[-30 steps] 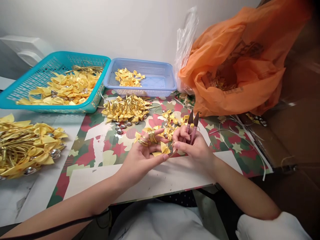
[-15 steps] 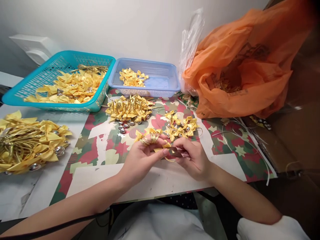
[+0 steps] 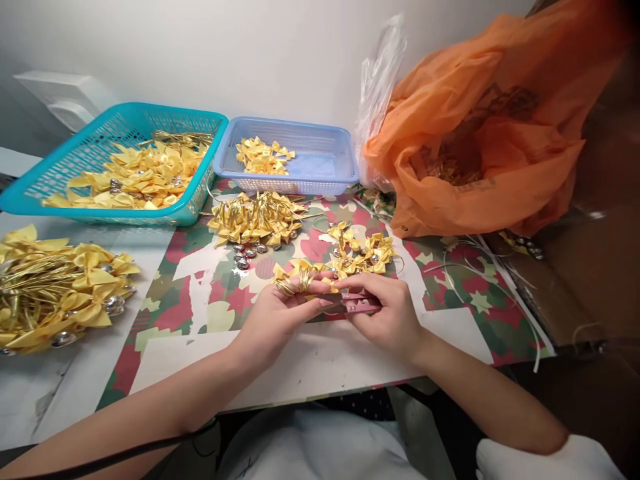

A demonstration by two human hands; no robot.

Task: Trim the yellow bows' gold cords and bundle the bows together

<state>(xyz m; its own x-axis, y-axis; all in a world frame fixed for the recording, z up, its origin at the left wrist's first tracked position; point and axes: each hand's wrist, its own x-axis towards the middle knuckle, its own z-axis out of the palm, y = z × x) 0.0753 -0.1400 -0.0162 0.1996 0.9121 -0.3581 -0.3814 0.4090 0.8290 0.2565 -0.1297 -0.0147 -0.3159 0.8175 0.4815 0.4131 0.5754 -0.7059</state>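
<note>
My left hand (image 3: 273, 327) is closed, with gold twist ties looped over its fingers and yellow ribbon bows (image 3: 300, 268) hanging on the far side. Its thumb and fingertips pinch a yellow bow that is mostly hidden. Facing it, my right hand (image 3: 393, 317) grips small pinkish metal tweezers (image 3: 365, 305), their two arms slightly apart and their tips against the left fingertips. Just beyond the hands lies a cluster of yellow bows with silver bells (image 3: 367, 253). A bundle of gold-tied bows (image 3: 260, 217) rests farther back, with loose silver bells (image 3: 245, 255) in front.
A teal basket (image 3: 200, 200) of bows and a blue basket (image 3: 320, 183) stand against the wall. An orange plastic bag (image 3: 470, 207) stands at back right, beside a clear bag (image 3: 380, 73). More bows (image 3: 90, 280) lie at left; white cords (image 3: 460, 267) trail on the right.
My right hand has turned the tweezers, so their two arms now show edge-on rather than the flat face. Both hands remain close together in nearly the same place.
</note>
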